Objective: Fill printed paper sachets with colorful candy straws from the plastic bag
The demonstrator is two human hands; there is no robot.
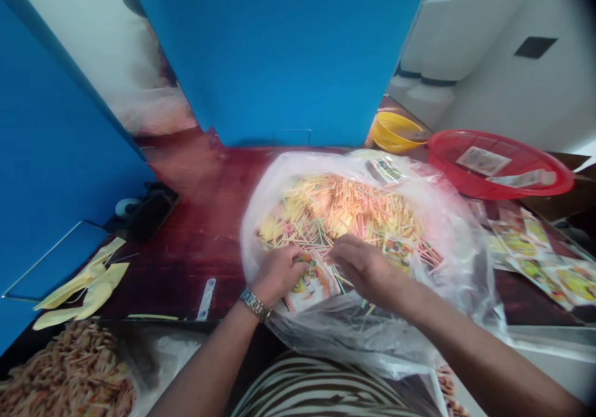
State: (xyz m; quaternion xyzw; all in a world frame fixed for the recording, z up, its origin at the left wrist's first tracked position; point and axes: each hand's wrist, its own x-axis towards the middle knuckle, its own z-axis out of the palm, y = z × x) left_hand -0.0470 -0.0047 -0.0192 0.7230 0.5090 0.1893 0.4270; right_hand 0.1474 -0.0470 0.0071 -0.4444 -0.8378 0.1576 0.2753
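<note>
A large clear plastic bag [261, 187] lies spread on the table, full of thin pastel-coloured sticks [321, 203] in pink, yellow and green. My left hand [278, 274], with a metal watch at the wrist, grips the left edge of a colourful printed packet [321, 286] at the near side of the bag. Just right of that packet, my right hand [370, 271] is over the sticks with its fingers curled together; what they hold, if anything, is hidden. Another printed packet [399, 252] lies among the sticks beyond my right forearm.
Blue panels [288, 51] stand behind the dark red table [195, 218]. At the right are a red basin [521, 181], a yellow basket [395, 133] and more printed packets [535, 255]. Yellow gloves [88, 286], a tape dispenser [146, 209] and brown snack pieces [65, 367] are at the left.
</note>
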